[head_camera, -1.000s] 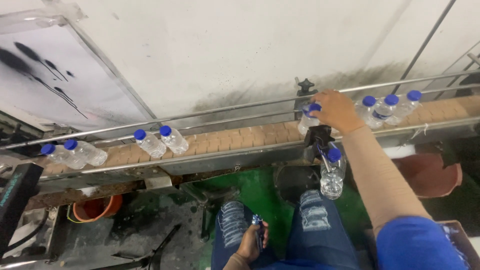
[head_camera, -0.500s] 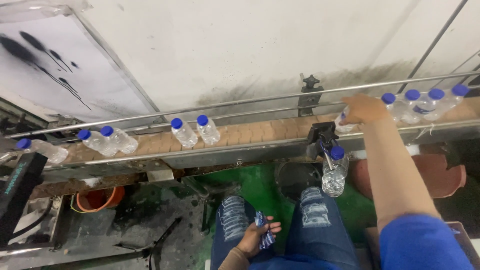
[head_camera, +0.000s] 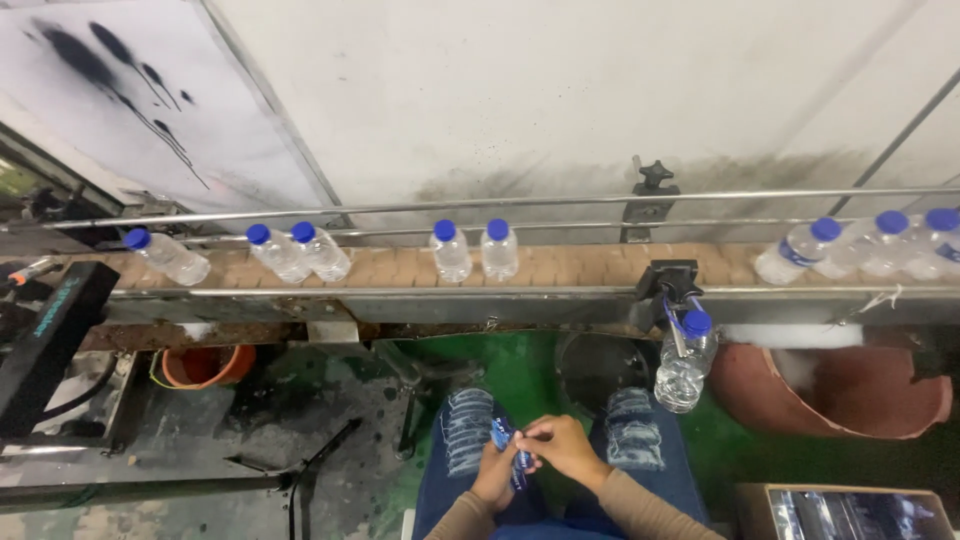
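- Both hands were closed on one small blue-and-white printed film label (head_camera: 507, 447), held over the lap between the knees in ripped blue jeans (head_camera: 470, 440); left hand (head_camera: 495, 475) gripped it from below, right hand (head_camera: 556, 448) pinched its upper edge w/ thumb & forefinger.
- Handling, as a judgement: label looked v. light, thin & floppy, prob. slick plastic film – would crease or slip easily; best taken at the edges w/ fingertip pinch, not squeezed flat.
- Long axis ran roughly upright in the head view, tilted a bit, top end toward the tan slatted conveyor belt (head_camera: 590, 267), bottom end toward the body. Which face was up: couldn't tell, too small.
- Clear plastic water bottles with blue caps stood/leaned on the belt; nearest pair (head_camera: 475, 250) well apart from the hands.
- One more clear blue-capped bottle (head_camera: 685, 360) hung tilted off the black clamp bracket (head_camera: 668, 280) below the belt, near the right knee.
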